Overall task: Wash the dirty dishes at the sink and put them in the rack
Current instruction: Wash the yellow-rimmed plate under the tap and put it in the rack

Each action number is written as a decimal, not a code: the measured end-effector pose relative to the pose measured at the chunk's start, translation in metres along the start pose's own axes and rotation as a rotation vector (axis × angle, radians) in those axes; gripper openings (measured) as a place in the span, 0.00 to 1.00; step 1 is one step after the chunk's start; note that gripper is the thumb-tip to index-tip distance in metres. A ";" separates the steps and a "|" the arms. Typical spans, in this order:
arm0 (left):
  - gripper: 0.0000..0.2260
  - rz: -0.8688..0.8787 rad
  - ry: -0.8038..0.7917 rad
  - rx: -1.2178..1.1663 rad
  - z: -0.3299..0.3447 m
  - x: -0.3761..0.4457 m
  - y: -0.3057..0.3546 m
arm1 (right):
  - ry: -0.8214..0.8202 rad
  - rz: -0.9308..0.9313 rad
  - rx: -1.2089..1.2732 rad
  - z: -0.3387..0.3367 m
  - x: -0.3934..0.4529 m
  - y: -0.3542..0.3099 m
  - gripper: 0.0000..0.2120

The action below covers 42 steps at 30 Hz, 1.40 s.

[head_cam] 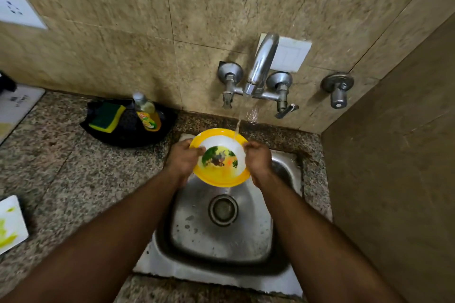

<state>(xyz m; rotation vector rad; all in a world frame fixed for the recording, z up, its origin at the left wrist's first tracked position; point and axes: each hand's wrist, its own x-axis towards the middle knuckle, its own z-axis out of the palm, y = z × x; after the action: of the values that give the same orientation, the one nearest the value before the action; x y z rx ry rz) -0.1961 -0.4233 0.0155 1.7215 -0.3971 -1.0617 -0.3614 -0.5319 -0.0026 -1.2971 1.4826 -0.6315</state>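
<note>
Holding a round yellow-rimmed plastic plate (219,158) with a white centre and a printed picture, tilted over the far end of the square steel sink (221,236), under water running from the chrome wall tap (261,66). Left hand (183,158) gripping the rim at 9 o'clock, thumb lying across the face; right hand (258,158) gripping at 3 o'clock, fingers curled. Sitting at 10 o'clock of the sink: a black tray (128,136) carrying a green-and-yellow sponge (107,115) and a clear bottle of yellow dish liquid (147,113).
</note>
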 end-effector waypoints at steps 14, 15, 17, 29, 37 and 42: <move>0.07 0.049 0.033 0.091 0.022 -0.010 -0.015 | 0.045 0.009 -0.088 -0.022 -0.004 0.006 0.10; 0.06 0.070 0.040 0.100 0.023 -0.012 -0.019 | 0.023 0.011 -0.122 -0.024 -0.004 0.010 0.09; 0.10 0.082 -0.064 0.150 0.020 -0.011 -0.022 | -0.127 -0.019 -0.193 -0.027 0.000 0.011 0.08; 0.04 0.041 0.009 0.041 0.034 -0.016 -0.019 | 0.082 -0.051 -0.221 -0.031 -0.002 0.013 0.13; 0.17 0.065 0.031 0.254 0.049 0.001 0.003 | 0.048 0.040 -0.222 -0.045 -0.008 0.010 0.14; 0.29 0.073 -0.066 0.433 0.057 0.011 0.007 | -0.201 0.053 -0.641 -0.049 0.008 -0.005 0.28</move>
<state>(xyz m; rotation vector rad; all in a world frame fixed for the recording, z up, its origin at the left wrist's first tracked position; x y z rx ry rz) -0.2344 -0.4678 0.0114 2.0347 -0.7704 -1.0323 -0.4032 -0.5517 0.0161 -1.7345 1.6020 0.0319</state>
